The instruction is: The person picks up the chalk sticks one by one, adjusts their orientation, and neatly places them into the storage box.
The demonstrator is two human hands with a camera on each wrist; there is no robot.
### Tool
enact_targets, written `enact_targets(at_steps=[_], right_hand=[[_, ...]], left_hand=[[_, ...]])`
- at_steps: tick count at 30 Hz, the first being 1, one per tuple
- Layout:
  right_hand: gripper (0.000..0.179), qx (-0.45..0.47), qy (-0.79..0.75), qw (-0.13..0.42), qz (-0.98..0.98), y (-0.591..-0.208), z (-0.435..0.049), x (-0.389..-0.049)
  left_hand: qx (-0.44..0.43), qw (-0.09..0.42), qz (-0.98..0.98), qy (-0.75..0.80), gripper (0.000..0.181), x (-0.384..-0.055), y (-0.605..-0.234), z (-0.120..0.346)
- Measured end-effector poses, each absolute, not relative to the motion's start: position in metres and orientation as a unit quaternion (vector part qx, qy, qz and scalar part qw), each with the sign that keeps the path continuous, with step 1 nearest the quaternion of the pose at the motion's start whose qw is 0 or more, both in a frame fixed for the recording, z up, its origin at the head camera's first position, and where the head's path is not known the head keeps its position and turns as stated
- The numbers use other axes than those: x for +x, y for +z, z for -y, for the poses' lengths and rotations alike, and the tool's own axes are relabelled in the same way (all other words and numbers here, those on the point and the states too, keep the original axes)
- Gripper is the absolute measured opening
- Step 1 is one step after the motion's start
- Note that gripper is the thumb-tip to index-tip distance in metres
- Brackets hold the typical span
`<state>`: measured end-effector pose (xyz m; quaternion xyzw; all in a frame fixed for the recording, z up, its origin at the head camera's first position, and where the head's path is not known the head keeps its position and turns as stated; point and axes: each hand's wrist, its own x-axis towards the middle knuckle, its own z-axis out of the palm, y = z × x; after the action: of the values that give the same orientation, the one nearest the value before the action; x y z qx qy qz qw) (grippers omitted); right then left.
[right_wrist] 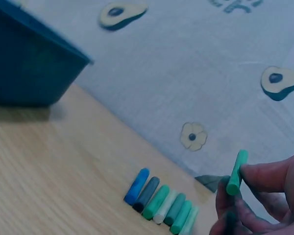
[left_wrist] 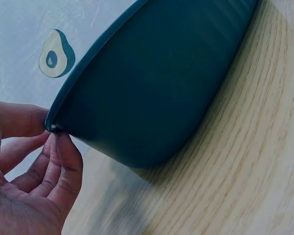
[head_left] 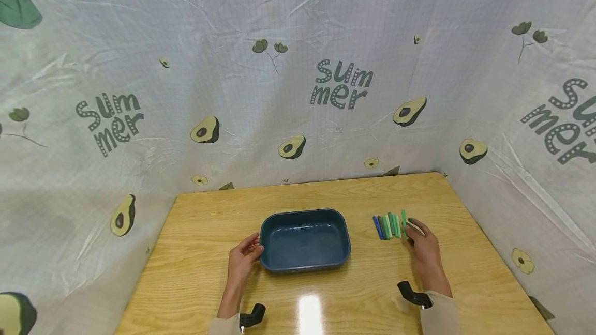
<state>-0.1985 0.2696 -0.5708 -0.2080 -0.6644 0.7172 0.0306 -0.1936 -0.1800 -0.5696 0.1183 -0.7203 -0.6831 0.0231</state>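
A dark blue rectangular plastic bin (head_left: pixel 304 247) sits on the wooden table. At its left end, my left hand (head_left: pixel 243 260) pinches the rim between thumb and fingers, as the left wrist view shows on the bin wall (left_wrist: pixel 152 88). My right hand (head_left: pixel 425 244) holds a light green oil pastel (right_wrist: pixel 237 172) between thumb and fingers, lifted above the table. Some of its fingertips look darkly stained. Several more pastels lie side by side in a row just left of that hand, among them a blue pastel (right_wrist: pixel 136 186) and a whitish pastel (right_wrist: pixel 165 207).
The wooden table (head_left: pixel 200 252) backs onto a pale sheet (head_left: pixel 261 107) printed with avocados and lettering, which also hangs at both sides. The pastel row is to the right of the bin, with bare wood between them. Each wrist wears a black camera mount (head_left: pixel 413 295).
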Motion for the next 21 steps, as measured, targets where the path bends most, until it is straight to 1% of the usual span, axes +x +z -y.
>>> enact_targets(at_steps=[3, 6, 12, 18, 21], right_hand=[[0.058, -0.183, 0.794, -0.008, 0.58, -0.5668, -0.2735, -0.1982], [0.06, -0.172, 0.811, -0.027, 0.559, -0.5639, -0.2746, -0.1988], [0.064, -0.159, 0.8, -0.034, 0.578, -0.5641, -0.2729, -0.2016], [0.063, -0.109, 0.766, -0.036, 0.632, -0.5655, -0.2686, -0.2035], [0.064, -0.093, 0.76, -0.047, 0.642, -0.5625, -0.2657, -0.2047]], left_hand=[[0.116, 0.021, 0.72, -0.684, 0.044, -0.193, -0.5698, 0.1809], [0.114, 0.019, 0.719, -0.685, 0.045, -0.1924, -0.5695, 0.1815], [0.111, 0.017, 0.718, -0.687, 0.045, -0.1922, -0.5688, 0.1816], [0.111, 0.019, 0.721, -0.684, 0.044, -0.1924, -0.5708, 0.1815], [0.11, 0.023, 0.72, -0.685, 0.043, -0.1929, -0.5719, 0.182]])
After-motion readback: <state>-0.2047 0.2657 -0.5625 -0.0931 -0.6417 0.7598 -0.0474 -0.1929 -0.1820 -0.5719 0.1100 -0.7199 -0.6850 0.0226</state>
